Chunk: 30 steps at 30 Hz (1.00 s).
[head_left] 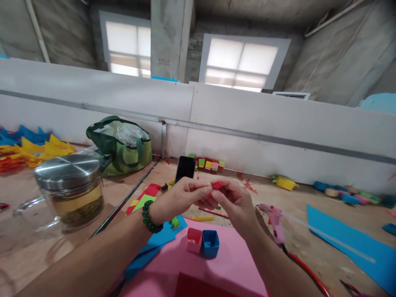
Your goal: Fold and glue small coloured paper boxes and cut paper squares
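Note:
My left hand (192,193), with a dark green bead bracelet at the wrist, meets my right hand (235,203) above the work surface. Both are closed, fingertips pinching a small red piece (217,185) of paper or foam between them. Most of that piece is hidden by the fingers. Below them, a pink open box (194,240) and a blue open box (210,244) stand side by side on a large pink sheet (235,264). A dark red sheet (198,285) lies at the near edge.
A pink glue gun (275,222) with a red cord lies at the right, by a blue sheet (346,243). Left are a lidded glass mug (77,202) and a green bag (130,156). A phone (185,168) and small coloured boxes (208,164) stand behind.

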Motion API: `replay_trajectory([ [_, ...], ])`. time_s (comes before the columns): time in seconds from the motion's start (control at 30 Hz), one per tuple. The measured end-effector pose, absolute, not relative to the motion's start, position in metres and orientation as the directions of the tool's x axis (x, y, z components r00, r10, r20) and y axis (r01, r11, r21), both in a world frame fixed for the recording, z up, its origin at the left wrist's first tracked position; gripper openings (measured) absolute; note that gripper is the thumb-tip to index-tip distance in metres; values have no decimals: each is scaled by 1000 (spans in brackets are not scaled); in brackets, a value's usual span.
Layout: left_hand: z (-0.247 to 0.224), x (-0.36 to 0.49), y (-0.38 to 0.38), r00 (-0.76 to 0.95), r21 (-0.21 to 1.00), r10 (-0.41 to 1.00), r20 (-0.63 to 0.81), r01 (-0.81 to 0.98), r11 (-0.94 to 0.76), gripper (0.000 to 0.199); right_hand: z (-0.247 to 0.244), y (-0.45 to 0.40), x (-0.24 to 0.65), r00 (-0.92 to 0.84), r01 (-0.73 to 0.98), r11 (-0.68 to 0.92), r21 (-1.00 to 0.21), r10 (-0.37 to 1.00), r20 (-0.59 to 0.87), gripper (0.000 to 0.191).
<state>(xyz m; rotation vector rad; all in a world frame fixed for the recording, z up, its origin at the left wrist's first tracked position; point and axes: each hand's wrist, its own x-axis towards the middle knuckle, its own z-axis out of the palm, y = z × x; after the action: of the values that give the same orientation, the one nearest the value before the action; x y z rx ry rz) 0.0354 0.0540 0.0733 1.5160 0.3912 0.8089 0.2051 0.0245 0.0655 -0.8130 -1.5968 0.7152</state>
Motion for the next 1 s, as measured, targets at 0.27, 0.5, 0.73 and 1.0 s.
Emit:
replay_trajectory([
  [0.27, 75, 33, 53, 545, 901, 730, 413, -126, -415, 14, 78, 15, 217, -71, 296, 612, -734, 780, 622, 8],
  [0.5, 78, 35, 46, 483, 895, 760, 435, -141, -423, 15, 76, 12, 208, -37, 287, 616, -734, 772, 634, 3],
  [0.73, 82, 36, 42, 458, 862, 742, 489, -122, -492, 21, 77, 8, 199, -54, 302, 616, -728, 773, 632, 5],
  [1.0, 78, 36, 34, 410, 582, 628, 662, 247, -774, 43, 82, 6, 203, -227, 452, 647, -614, 749, 622, 6],
])
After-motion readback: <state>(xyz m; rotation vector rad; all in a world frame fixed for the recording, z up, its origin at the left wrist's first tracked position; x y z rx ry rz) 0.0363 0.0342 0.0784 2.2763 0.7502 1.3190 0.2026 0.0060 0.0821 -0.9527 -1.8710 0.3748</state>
